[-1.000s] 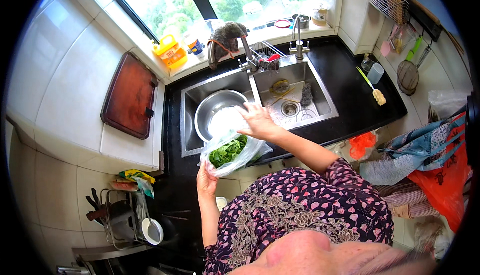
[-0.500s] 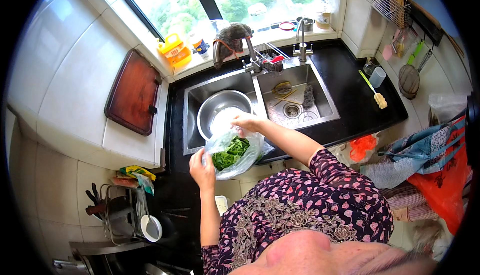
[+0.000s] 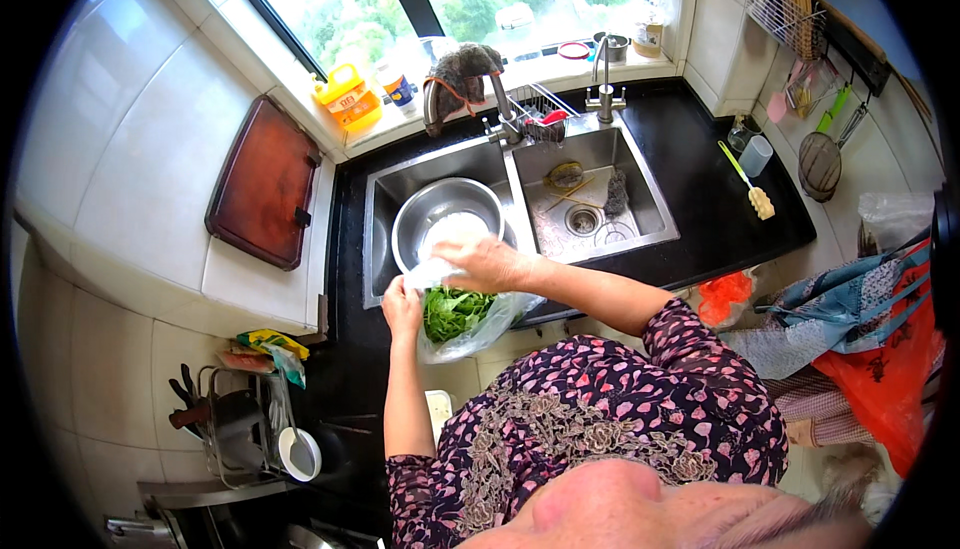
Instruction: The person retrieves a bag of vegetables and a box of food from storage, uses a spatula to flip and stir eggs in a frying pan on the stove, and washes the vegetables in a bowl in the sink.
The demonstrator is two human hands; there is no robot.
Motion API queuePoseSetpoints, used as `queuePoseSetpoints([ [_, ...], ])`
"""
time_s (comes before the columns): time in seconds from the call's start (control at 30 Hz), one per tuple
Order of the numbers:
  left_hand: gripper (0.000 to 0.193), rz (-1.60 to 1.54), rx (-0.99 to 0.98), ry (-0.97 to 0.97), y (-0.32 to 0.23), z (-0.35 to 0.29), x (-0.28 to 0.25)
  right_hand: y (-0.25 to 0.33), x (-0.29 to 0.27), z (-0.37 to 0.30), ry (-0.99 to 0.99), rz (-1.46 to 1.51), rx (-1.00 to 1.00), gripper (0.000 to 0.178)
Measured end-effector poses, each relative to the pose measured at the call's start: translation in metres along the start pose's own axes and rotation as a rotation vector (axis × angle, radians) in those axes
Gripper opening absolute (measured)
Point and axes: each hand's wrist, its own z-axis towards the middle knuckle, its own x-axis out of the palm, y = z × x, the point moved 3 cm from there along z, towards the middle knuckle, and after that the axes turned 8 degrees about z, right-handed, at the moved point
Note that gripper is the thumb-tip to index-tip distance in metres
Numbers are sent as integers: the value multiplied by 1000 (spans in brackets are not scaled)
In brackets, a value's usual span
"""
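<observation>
The clear plastic bag (image 3: 508, 321) of leafy greens (image 3: 455, 311) is near the centre of the frame, just below the steel basin (image 3: 425, 204) and overlapping the lower edge of the sink (image 3: 650, 207). The left hand (image 3: 403, 309) is clamped on the bag's left rim, film pinched between thumb and fingers; the right hand (image 3: 487, 264) is curled at its upper edge, just beside the left. Glare washes out the right fingertips, so I cannot tell whether they grip. Handling this well, I judge, means letting the left hand bear the weight by a gathered fold rather than one layer, since film this thin may stretch or tear. The right hand does best with light fingers on the rim, without pressing on the leaves, which look tender and likely to bruise. The loose side of the bag, toward the right, deserves watching: with the mouth tilted, leaves could slip out. Low, steady wrists would help.
</observation>
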Motion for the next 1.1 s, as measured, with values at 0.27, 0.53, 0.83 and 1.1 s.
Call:
queuePoseSetpoints([
  [0.27,18,-35,28,-27,-4,26,-8,-8,-2,-53,865,-421,246,67],
  [0.53,31,165,151,-73,-49,2,-7,-12,-49,-84,462,-423,334,35],
  [0.83,46,479,654,199,-141,-98,-18,27,-73,-95,78,-70,112,18],
  [1.1,25,799,617,237,-120,-135,-17,19,-49,-78,179,-48,165,22],
])
